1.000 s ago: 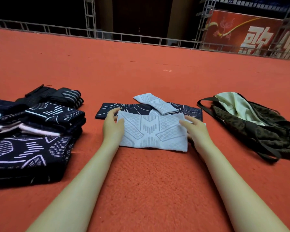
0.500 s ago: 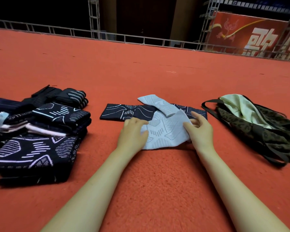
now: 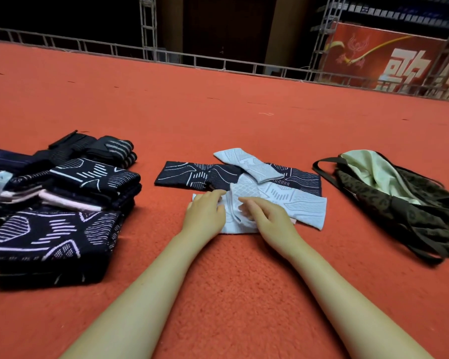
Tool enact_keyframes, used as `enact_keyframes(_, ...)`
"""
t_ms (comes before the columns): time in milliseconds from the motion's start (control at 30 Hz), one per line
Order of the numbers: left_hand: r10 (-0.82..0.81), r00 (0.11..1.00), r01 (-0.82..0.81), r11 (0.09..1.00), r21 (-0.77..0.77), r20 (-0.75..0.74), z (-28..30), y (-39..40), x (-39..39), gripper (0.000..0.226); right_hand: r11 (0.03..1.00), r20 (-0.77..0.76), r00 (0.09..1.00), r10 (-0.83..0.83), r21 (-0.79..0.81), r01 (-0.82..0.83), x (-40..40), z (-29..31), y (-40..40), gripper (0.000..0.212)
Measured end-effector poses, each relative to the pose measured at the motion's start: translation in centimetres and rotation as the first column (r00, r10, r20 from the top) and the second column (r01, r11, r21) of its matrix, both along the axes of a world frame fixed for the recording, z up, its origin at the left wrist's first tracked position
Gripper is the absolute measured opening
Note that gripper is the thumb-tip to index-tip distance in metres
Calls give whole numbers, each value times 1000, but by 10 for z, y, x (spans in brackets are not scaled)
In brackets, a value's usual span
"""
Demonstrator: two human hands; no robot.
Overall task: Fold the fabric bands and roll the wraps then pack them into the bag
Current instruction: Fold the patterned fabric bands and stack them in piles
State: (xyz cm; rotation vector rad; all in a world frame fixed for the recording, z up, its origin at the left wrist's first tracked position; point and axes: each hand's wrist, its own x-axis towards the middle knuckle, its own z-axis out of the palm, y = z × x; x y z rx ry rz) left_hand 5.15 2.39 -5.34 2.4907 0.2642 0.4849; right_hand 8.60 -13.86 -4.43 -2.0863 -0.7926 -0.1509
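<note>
A light grey patterned band (image 3: 296, 203) lies on the red carpet in front of me. My left hand (image 3: 205, 216) rests on its left end with fingers curled at a raised crease. My right hand (image 3: 267, 216) comes from the right, fingertips at the same crease, holding the fabric. The band's right end spreads flat. Behind it a smaller folded light band (image 3: 249, 164) lies across a long navy patterned band (image 3: 189, 174). The dark olive bag (image 3: 412, 216) lies open at the right, showing its pale green lining.
A pile of folded navy patterned bands (image 3: 62, 229) covers the carpet at the left, with black striped wraps (image 3: 106, 149) behind it. A metal railing (image 3: 218, 63) and a red banner (image 3: 399, 63) border the far edge of the carpet.
The band lay flat a second ago with a hand on each end. Both hands moved together toward its left part, bunching and creasing it there, while the right end now lies spread out.
</note>
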Motion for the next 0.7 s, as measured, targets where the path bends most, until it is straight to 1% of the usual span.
enact_keyframes(33,-4,1000,4,1000,1,3,0,0,0,42,1000,74,997,-20,-20,22,1,-1,0,25)
enact_keyframes(67,-9,1000,9,1000,12,3,0,-1,0,42,995,164,985,-51,-73,63,4,-4,0,28)
enact_keyframes(100,-15,1000,15,1000,25,3,1,-1,-1,43,987,220,973,-69,-129,99,7,-7,0,34)
enact_keyframes(133,-19,1000,19,999,32,2,1,-1,-1,42,977,209,974,-87,-175,125,9,-8,-1,41)
enact_keyframes(167,-22,1000,22,999,31,3,2,-1,-1,43,972,164,981,-105,-194,136,9,-8,-1,48)
enact_keyframes(233,-25,1000,25,1000,16,13,2,-2,-3,43,972,69,992,-109,-203,121,9,-8,-2,55)
enact_keyframes(300,-25,999,24,999,26,36,3,-3,-3,44,964,61,994,-96,-241,108,10,-8,-2,56)
enact_keyframes(367,-40,998,36,996,79,39,4,-6,-4,46,946,87,993,-80,-307,103,9,-7,-1,56)
enact_keyframes(533,-89,996,94,970,226,-31,-1,-13,-4,49,900,74,997,-21,-432,51,9,-8,1,53)
enact_keyframes(600,-78,993,98,958,269,-84,-3,-13,-4,49,922,55,998,-29,-385,48,10,-9,0,49)
enact_keyframes(700,-78,991,104,960,260,-106,-1,-13,-5,50,979,27,994,-110,-170,113,13,-7,-1,42)
